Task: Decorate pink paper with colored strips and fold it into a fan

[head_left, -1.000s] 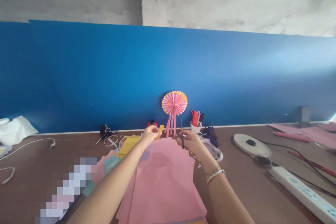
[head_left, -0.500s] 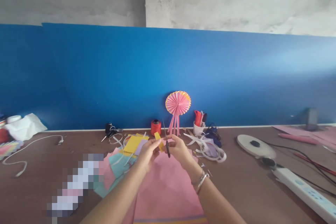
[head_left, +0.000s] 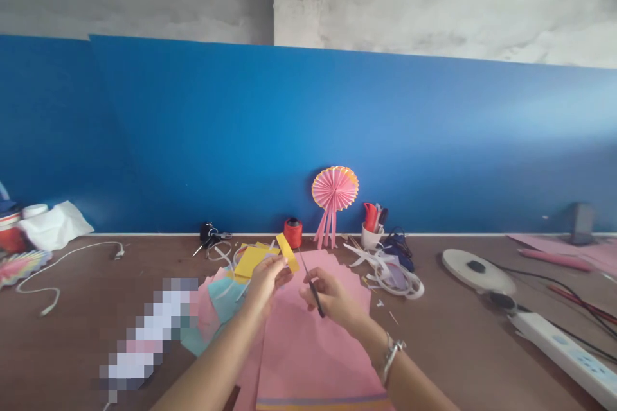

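Between the fingertips of my left hand [head_left: 270, 277] is a small yellow paper strip [head_left: 287, 252], tilted upright. My right hand [head_left: 328, 295] grips a pair of scissors [head_left: 315, 295] with dark handles; the thin blades point up and left toward the strip, a little apart from it. Below both hands lies a large pink paper sheet [head_left: 318, 353] with purple and yellow stripes along its near edge. Yellow paper pieces [head_left: 250, 261] and light blue paper [head_left: 226, 298] lie left of the sheet, partly behind my left hand.
A pink pleated paper rosette [head_left: 335, 189] with hanging strips leans against the blue partition [head_left: 216, 135]. Near it stand a red thread spool [head_left: 292, 232] and a white cup [head_left: 371, 236] of tools. White ribbon [head_left: 385, 276] lies right of the sheet. Farther right is a power strip [head_left: 563, 350].
My right hand with the scissors has drawn back from the yellow strip, down and to the right. The left hand still holds the strip, now more exposed. The view has shifted slightly.
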The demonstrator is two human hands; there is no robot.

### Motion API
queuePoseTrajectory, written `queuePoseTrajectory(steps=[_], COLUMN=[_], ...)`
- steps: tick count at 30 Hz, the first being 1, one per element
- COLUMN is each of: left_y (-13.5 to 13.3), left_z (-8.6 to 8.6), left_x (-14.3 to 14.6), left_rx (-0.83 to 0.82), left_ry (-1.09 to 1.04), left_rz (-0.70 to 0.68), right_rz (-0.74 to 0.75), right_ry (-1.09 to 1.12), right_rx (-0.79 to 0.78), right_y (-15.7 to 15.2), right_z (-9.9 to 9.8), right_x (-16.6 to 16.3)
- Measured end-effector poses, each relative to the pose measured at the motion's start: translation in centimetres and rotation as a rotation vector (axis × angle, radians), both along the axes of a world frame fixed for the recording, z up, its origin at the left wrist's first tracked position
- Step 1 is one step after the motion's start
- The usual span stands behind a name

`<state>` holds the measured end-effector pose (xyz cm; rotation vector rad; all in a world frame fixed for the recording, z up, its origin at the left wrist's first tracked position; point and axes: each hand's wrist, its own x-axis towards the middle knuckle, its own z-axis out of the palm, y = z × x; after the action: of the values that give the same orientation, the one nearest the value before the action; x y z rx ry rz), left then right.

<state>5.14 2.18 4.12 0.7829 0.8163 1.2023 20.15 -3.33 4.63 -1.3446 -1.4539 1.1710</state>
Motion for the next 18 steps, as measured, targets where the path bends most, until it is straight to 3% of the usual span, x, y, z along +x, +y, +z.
queuePoseTrajectory(steps=[7, 18], left_y=[-0.4, -1.1], left_z=[0.1, 1.1], left_x=[0.3, 0.7], left_rx=[-0.087, -0.16], left_ry=[-0.07, -0.039], left_rz=[-0.068, -0.019], right_rz=[0.053, 0.015], right_ry=[0.086, 0.099], right_rx=[-0.046, -0.048], right_y=[-2.2, -2.2], right_z=[-1.9, -1.7], right_x=[-0.3, -0.5])
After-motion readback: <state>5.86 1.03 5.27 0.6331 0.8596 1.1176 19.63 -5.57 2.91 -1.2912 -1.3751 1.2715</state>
